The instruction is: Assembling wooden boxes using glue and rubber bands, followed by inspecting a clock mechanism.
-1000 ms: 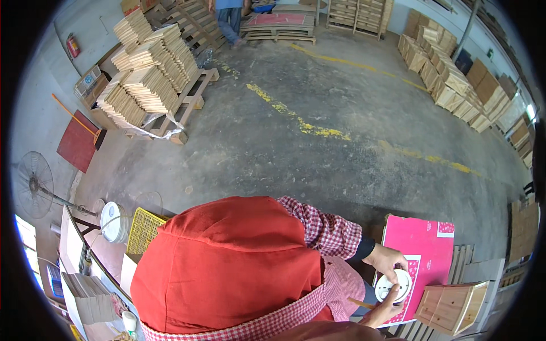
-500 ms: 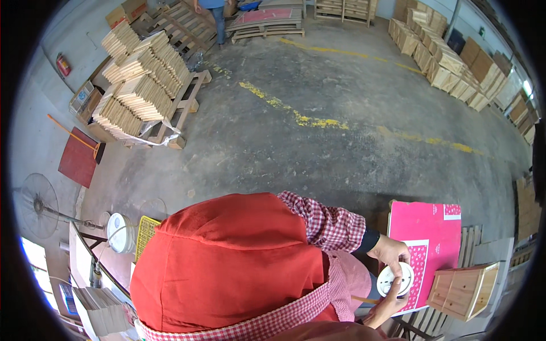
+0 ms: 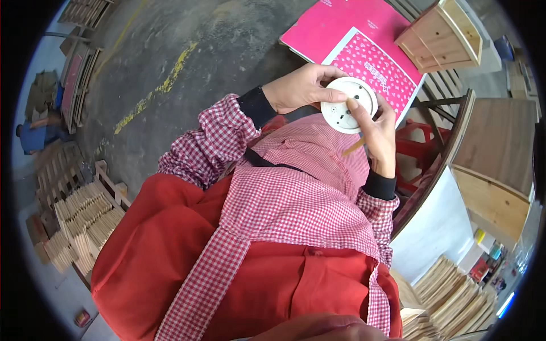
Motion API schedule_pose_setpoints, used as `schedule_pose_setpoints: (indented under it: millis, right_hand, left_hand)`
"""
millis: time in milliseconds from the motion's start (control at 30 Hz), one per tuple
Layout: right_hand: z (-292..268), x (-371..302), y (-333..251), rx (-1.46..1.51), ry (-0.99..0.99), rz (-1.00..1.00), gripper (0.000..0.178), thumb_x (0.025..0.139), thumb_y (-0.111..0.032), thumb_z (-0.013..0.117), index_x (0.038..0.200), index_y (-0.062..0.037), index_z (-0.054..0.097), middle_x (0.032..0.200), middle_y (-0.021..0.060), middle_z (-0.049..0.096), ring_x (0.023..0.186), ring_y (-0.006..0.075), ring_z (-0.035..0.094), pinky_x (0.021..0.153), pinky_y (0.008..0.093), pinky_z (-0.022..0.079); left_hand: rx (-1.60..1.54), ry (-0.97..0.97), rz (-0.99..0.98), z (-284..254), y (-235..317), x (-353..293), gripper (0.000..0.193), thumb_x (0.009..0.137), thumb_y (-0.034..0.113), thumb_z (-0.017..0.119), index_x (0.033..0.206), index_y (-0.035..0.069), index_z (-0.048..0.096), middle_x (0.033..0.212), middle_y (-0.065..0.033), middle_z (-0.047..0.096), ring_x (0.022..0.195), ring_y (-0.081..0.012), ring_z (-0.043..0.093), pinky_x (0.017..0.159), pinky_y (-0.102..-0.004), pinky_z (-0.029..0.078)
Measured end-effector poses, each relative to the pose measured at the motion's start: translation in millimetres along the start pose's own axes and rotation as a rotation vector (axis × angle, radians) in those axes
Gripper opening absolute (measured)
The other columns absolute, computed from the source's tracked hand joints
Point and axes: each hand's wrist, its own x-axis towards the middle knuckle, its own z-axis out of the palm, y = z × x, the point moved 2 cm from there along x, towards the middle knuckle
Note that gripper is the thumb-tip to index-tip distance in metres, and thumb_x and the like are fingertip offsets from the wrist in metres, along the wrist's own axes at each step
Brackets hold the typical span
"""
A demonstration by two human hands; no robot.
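Both my hands hold a round white disc (image 3: 358, 88) with small dark holes and marks on its face, above my lap. My left hand (image 3: 298, 90) grips its left edge, thumb lying on the face. On the right side, my right hand (image 3: 378, 129) pinches it with the thumb pressed near the middle; most of its fingers are behind the disc. A thin brown stick (image 3: 354, 148) with a pointed end juts out below my right hand; what it is, and whether that hand holds it, I cannot tell.
Beyond my hands lie a pink cardboard sheet (image 3: 335, 28) and a patterned pink panel (image 3: 384, 77). A wooden box (image 3: 438, 45) stands there. Red stools (image 3: 418, 149), a larger wooden box (image 3: 492, 170) and stacked boards (image 3: 455, 301) are at right. A person in blue (image 3: 41, 136) is far left.
The whole view has turned and tilted, bringing my hands and the disc nearer its middle. Both hands still hold the disc, its face towards me.
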Motion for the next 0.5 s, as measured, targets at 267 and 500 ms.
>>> schedule_pose_setpoints:
  millis: [267, 500]
  right_hand:
    - [11, -20, -20, 0.039, -0.007, 0.05, 0.033, 0.087, -0.007, 0.06, 0.116, 0.0064, 0.055, 0.105, 0.0114, 0.063, 0.089, 0.0169, 0.061, 0.077, 0.0288, 0.049]
    - [27, -5, -2, -0.538, 0.033, -0.291, 0.048, 0.082, -0.014, 0.072, 0.123, 0.0024, 0.053, 0.121, 0.0137, 0.055, 0.101, 0.0226, 0.057, 0.085, 0.0343, 0.047]
  left_hand:
    - [0.062, 0.046, 0.148, -4, -12, -15, 0.041, 0.079, 0.011, 0.074, 0.114, -0.004, 0.06, 0.104, -0.0067, 0.065, 0.094, -0.0127, 0.059, 0.083, -0.0294, 0.05]
    - [-0.11, 0.352, 0.016, -23, -36, -34, 0.04, 0.081, 0.01, 0.07, 0.116, -0.004, 0.056, 0.107, -0.0122, 0.063, 0.095, -0.0214, 0.061, 0.083, -0.0418, 0.051]
